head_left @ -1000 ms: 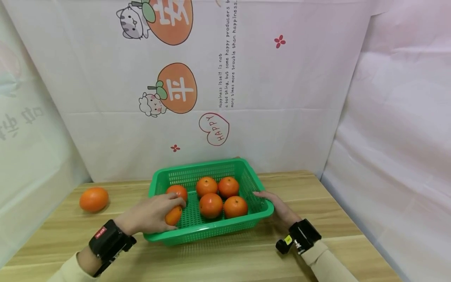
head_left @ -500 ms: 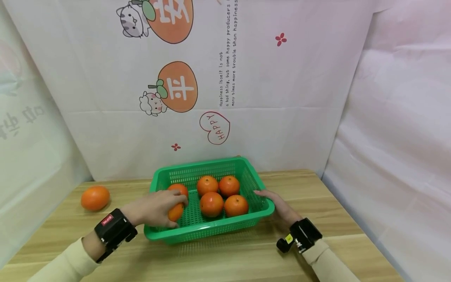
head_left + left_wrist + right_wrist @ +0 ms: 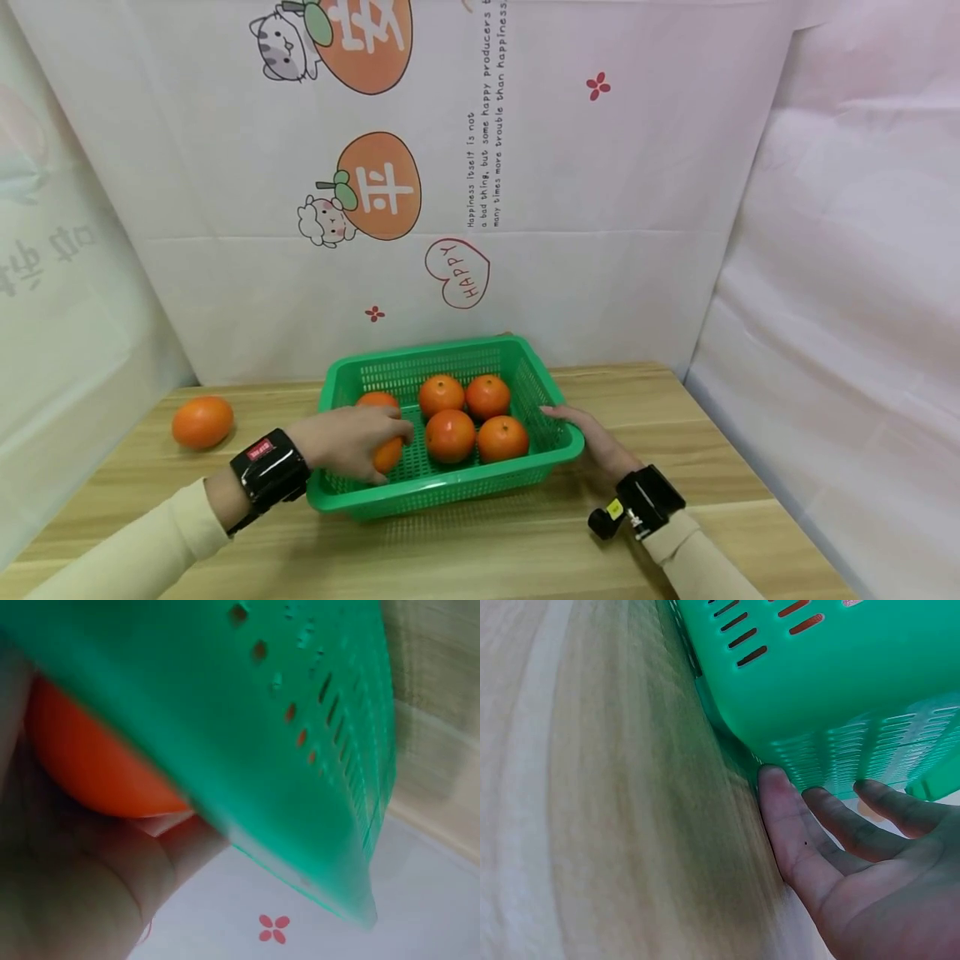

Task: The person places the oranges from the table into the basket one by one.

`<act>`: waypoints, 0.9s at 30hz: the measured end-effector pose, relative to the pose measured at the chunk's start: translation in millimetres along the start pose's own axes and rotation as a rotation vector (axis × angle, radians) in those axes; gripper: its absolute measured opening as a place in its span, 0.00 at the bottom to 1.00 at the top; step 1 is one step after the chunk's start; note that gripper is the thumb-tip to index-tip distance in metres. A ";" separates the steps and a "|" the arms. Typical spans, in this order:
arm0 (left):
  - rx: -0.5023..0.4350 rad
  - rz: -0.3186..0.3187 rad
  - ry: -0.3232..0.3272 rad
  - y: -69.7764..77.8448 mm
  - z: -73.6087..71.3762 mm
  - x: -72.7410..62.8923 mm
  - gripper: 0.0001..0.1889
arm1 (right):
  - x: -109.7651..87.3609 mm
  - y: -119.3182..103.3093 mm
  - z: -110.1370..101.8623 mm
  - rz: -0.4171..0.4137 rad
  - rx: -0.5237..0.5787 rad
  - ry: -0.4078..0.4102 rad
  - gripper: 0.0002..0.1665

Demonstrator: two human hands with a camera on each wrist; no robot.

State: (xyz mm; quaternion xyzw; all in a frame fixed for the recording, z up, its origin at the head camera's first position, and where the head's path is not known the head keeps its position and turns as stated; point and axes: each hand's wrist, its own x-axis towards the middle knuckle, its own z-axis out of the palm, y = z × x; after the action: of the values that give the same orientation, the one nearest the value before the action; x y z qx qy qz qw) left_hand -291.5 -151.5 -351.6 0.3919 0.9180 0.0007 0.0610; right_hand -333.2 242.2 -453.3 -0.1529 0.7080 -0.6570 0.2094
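Observation:
A green plastic basket (image 3: 420, 492) with perforated walls stands on the wooden table. Reaching over its left side, my left hand (image 3: 351, 437) grips an orange (image 3: 388, 456) low inside; the left wrist view shows that orange (image 3: 97, 765) against the palm, partly hidden by the basket rim. Another orange (image 3: 378, 399) sits just behind the hand. Toward the basket's right half lie several more, among them a front orange (image 3: 450, 436). My right hand (image 3: 596, 442) holds the right end, thumb over the rim; in the right wrist view its fingers (image 3: 784, 817) lie against the outer wall.
A single orange (image 3: 202, 422) lies on the table (image 3: 480, 558) left of the basket. A printed white cloth (image 3: 600, 250) hangs right behind the table, with more white cloth (image 3: 840, 333) along the right and left sides.
My left hand has shifted a little to the right within the basket, bringing the gripped orange along. The right hand, basket and other oranges stay where they were.

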 end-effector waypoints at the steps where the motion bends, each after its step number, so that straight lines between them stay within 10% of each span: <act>1: 0.010 -0.004 -0.006 0.6 0.5 1.1 0.26 | 0.2 -0.1 0.2 0.001 0.000 0.004 0.50; 27: 0.010 -0.004 -0.063 14.1 -14.0 18.9 0.29 | -1.5 -1.2 0.3 -0.017 0.001 -0.015 0.48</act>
State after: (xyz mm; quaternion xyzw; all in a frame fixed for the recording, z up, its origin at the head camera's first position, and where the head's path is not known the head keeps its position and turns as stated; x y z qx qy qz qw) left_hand -295.8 -127.5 -339.1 0.3903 0.9163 -0.0161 0.0879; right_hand -331.9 242.6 -452.0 -0.1639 0.7046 -0.6579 0.2093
